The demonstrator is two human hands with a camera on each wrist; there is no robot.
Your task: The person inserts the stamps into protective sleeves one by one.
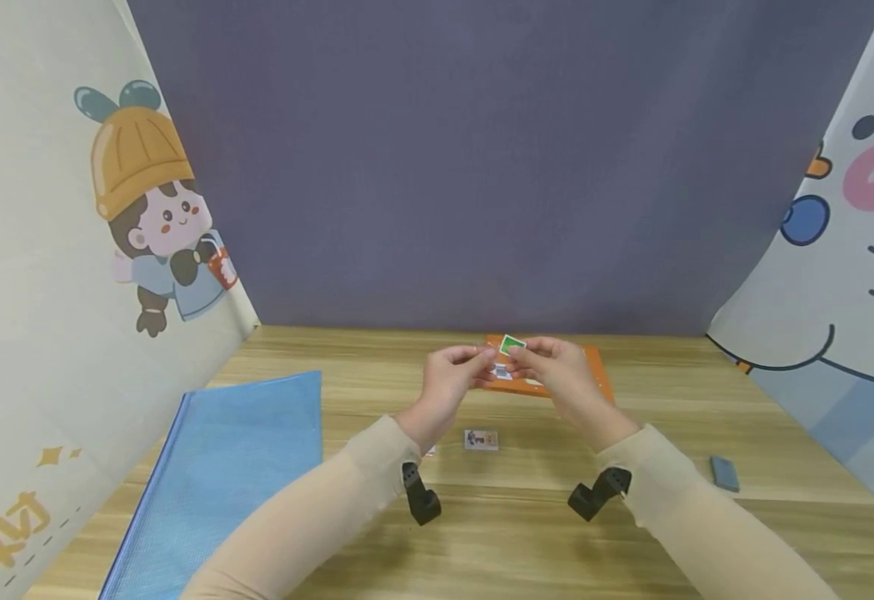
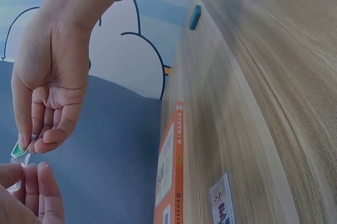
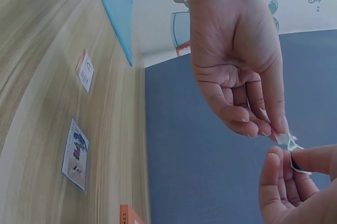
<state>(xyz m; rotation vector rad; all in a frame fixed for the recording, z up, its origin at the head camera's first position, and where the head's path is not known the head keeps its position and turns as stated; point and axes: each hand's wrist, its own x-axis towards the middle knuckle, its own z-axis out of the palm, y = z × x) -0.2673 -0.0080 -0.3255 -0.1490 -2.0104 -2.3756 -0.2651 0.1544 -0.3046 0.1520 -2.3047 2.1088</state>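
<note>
Both hands are raised above the table, fingertips almost meeting. My right hand (image 1: 562,372) pinches a small green card with a white border (image 1: 512,342) between thumb and fingers. In the right wrist view, my left hand (image 3: 239,58) pinches a small clear plastic piece (image 3: 282,139), which looks like a thin sleeve, right at the green card's edge. The fingers cover part of both pieces. On the table below the hands lies a small printed card (image 1: 481,440), and a second small card (image 3: 85,70) is partly hidden by the left forearm in the head view.
An orange book (image 1: 598,375) lies flat behind the hands. To the left is a large blue plastic folder (image 1: 257,467). A small blue-grey block (image 1: 725,473) sits at the right. A dark curtain (image 1: 466,167) stands along the table's back edge.
</note>
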